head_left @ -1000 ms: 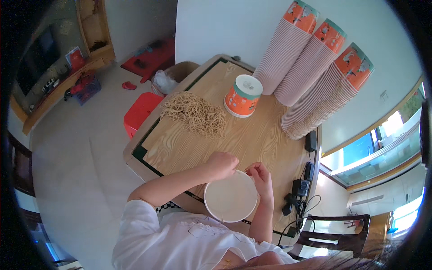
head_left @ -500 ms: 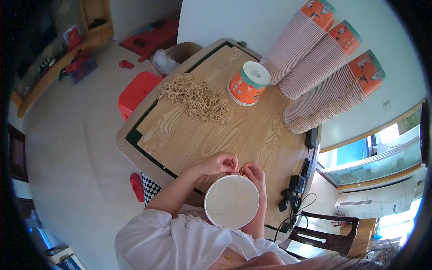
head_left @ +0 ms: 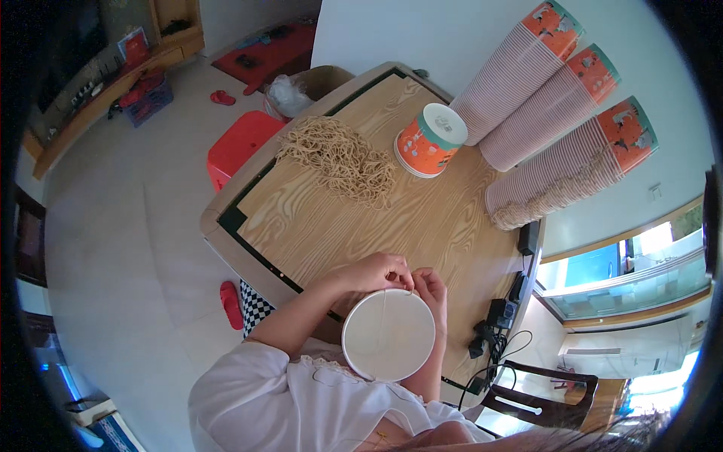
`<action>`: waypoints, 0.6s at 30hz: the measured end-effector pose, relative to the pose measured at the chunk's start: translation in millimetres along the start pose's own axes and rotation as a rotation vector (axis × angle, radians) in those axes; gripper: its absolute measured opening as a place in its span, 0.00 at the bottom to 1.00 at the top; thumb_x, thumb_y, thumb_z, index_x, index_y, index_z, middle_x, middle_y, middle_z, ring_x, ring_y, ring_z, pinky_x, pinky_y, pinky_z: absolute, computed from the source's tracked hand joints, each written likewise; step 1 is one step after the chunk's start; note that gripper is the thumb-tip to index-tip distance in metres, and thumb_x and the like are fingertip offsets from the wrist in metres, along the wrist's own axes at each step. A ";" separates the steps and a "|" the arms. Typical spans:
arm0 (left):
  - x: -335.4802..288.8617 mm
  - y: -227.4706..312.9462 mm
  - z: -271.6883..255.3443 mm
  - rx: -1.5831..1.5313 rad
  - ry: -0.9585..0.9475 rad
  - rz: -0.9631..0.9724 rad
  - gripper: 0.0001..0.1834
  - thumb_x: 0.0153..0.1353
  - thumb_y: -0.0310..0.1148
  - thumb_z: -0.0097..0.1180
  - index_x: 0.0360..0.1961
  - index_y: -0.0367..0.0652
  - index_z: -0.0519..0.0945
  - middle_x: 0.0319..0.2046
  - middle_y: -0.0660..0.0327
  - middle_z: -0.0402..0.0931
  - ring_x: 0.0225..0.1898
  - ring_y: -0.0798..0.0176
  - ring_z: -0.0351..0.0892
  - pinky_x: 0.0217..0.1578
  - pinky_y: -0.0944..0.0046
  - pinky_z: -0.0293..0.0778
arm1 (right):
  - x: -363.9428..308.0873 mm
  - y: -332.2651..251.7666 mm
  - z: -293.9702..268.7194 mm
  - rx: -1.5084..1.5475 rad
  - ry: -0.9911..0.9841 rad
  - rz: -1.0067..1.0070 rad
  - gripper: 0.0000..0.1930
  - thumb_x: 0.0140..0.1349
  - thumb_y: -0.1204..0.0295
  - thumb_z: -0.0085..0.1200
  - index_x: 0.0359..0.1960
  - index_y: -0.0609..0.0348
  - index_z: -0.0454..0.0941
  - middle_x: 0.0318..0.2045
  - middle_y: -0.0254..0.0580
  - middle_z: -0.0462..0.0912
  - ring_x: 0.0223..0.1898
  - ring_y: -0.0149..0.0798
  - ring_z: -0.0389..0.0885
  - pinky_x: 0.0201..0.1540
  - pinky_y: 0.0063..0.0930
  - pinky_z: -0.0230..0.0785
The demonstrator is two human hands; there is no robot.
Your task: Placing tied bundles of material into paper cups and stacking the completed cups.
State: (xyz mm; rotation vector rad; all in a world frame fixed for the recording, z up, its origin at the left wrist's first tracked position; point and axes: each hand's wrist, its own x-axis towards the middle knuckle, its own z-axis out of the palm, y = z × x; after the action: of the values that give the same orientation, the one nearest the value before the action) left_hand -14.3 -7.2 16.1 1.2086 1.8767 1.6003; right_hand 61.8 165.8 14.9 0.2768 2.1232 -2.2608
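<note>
A white-lined paper bucket (head_left: 388, 343) rests against my front with its open mouth facing up toward me. At its far rim my left hand (head_left: 380, 271) is closed in a pinch, just touching the edge. My right hand (head_left: 431, 290) is closed too, pinching beside it at the rim's right part. Between them runs a thin tan cord (head_left: 411, 289), and a pale strand hangs down the bucket's inner wall. The fingertips partly hide the cord. Beyond my hands, a loose heap of tan cords (head_left: 339, 162) lies on the wooden table (head_left: 316, 233).
An upturned orange bucket (head_left: 429, 143) stands at the table's far side. Tall leaning stacks of nested buckets (head_left: 520, 87) line the right, cords draped along the nearest one. Black adapters and cables (head_left: 493, 324) hang by the right edge. A red stool (head_left: 241, 143) stands left.
My left hand has moved slightly right, closer to my right hand. A strand now shows across the bucket's mouth. The whole view has shifted a little.
</note>
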 end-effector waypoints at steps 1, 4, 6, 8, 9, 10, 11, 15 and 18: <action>0.0 3.1 -1.0 0.001 -0.002 -0.001 0.05 0.51 0.30 0.60 0.30 0.45 0.81 0.28 0.63 0.74 0.31 0.66 0.74 0.33 0.67 0.70 | 0.1 -2.2 1.0 -0.044 -0.001 -0.023 0.03 0.61 0.76 0.47 0.33 0.62 0.72 0.28 0.33 0.75 0.31 0.26 0.73 0.36 0.19 0.66; -0.6 9.9 -4.2 0.014 0.004 -0.032 0.05 0.50 0.30 0.61 0.29 0.44 0.80 0.26 0.63 0.73 0.29 0.67 0.74 0.31 0.67 0.70 | 0.2 -15.5 9.4 -0.036 -0.021 -0.056 0.02 0.60 0.78 0.47 0.32 0.62 0.72 0.27 0.32 0.75 0.30 0.26 0.73 0.36 0.17 0.66; -0.6 13.3 -6.9 -0.038 0.001 -0.013 0.04 0.51 0.30 0.60 0.27 0.43 0.79 0.26 0.63 0.73 0.29 0.69 0.73 0.31 0.69 0.70 | 0.2 -20.6 9.5 -0.032 -0.026 -0.051 0.02 0.60 0.78 0.47 0.32 0.62 0.72 0.27 0.32 0.74 0.30 0.26 0.72 0.36 0.17 0.66; -0.6 9.8 -7.1 -0.141 -0.004 -0.015 0.04 0.52 0.30 0.59 0.29 0.42 0.78 0.26 0.65 0.74 0.30 0.71 0.73 0.32 0.69 0.69 | -1.6 -26.1 9.0 -0.031 -0.031 -0.048 0.02 0.60 0.79 0.47 0.32 0.62 0.71 0.27 0.32 0.74 0.31 0.26 0.72 0.36 0.17 0.66; -0.1 8.5 -7.5 -0.246 -0.009 -0.017 0.05 0.54 0.30 0.57 0.30 0.42 0.77 0.27 0.66 0.74 0.30 0.72 0.72 0.33 0.70 0.69 | -2.7 -28.5 8.7 -0.015 -0.035 -0.033 0.02 0.60 0.79 0.46 0.31 0.62 0.71 0.26 0.32 0.74 0.30 0.25 0.72 0.35 0.17 0.65; 0.0 7.7 -7.3 -0.243 -0.012 -0.015 0.05 0.54 0.30 0.57 0.30 0.42 0.77 0.27 0.66 0.74 0.30 0.72 0.72 0.33 0.70 0.69 | -3.3 -30.0 8.5 0.002 -0.038 -0.018 0.02 0.60 0.79 0.46 0.31 0.62 0.71 0.26 0.32 0.74 0.30 0.25 0.72 0.34 0.16 0.65; -0.2 7.5 -6.4 -0.350 -0.033 -0.069 0.05 0.55 0.31 0.56 0.31 0.42 0.76 0.28 0.66 0.74 0.31 0.73 0.72 0.34 0.70 0.69 | -3.6 -30.5 8.7 0.002 -0.036 -0.023 0.02 0.60 0.79 0.46 0.31 0.62 0.71 0.26 0.32 0.74 0.30 0.25 0.72 0.34 0.16 0.65; -3.5 -1.4 1.0 -0.638 -0.064 -0.180 0.07 0.57 0.33 0.53 0.34 0.42 0.74 0.30 0.67 0.74 0.34 0.73 0.72 0.38 0.71 0.68 | -3.6 -27.3 6.1 -0.002 -0.063 -0.026 0.03 0.60 0.80 0.45 0.30 0.62 0.71 0.26 0.32 0.74 0.28 0.24 0.71 0.32 0.15 0.64; -3.3 -4.5 2.7 -0.718 0.025 -0.288 0.07 0.56 0.32 0.53 0.34 0.41 0.74 0.30 0.66 0.74 0.34 0.75 0.72 0.35 0.72 0.69 | -6.4 -26.3 1.2 -0.032 -0.091 -0.001 0.03 0.60 0.80 0.45 0.31 0.62 0.71 0.26 0.32 0.74 0.28 0.24 0.72 0.32 0.15 0.64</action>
State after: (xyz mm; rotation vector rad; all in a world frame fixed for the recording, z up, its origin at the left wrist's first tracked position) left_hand -12.1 -8.2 10.4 0.5796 1.2199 1.8712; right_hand 64.3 165.8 41.8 0.1678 2.1126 -2.1927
